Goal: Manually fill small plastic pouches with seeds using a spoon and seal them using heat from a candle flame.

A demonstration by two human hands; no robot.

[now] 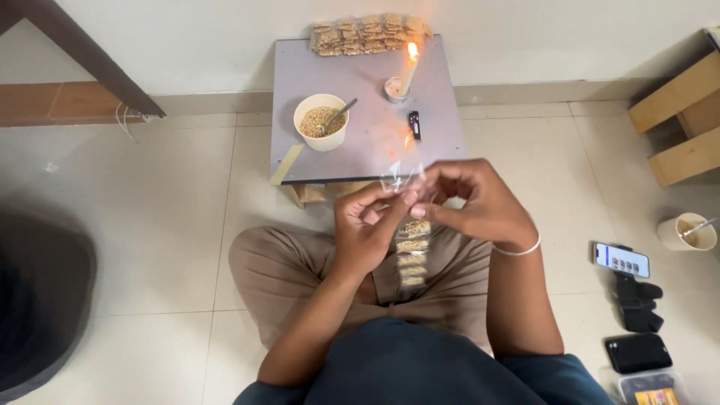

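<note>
My left hand (369, 225) and my right hand (471, 202) meet above my lap, both pinching the top of a clear plastic strip of small seed-filled pouches (412, 252) that hangs down between them. Its empty upper end (399, 177) sticks up above my fingers. Ahead on a low grey table (360, 161) stand a cream bowl of seeds (321, 121) with a spoon (341, 113) in it, a lit candle (409, 71) in a small holder, and a black lighter (414, 124). A stack of filled pouch strips (369, 34) lies at the table's far edge.
I sit cross-legged on a tiled floor. At my right lie a phone on a black stand (622, 260), a second dark phone (637, 352), a plastic box (651, 388) and a cup with a spoon (687, 232). Wooden boxes (679, 120) stand far right; a dark object (37, 300) lies left.
</note>
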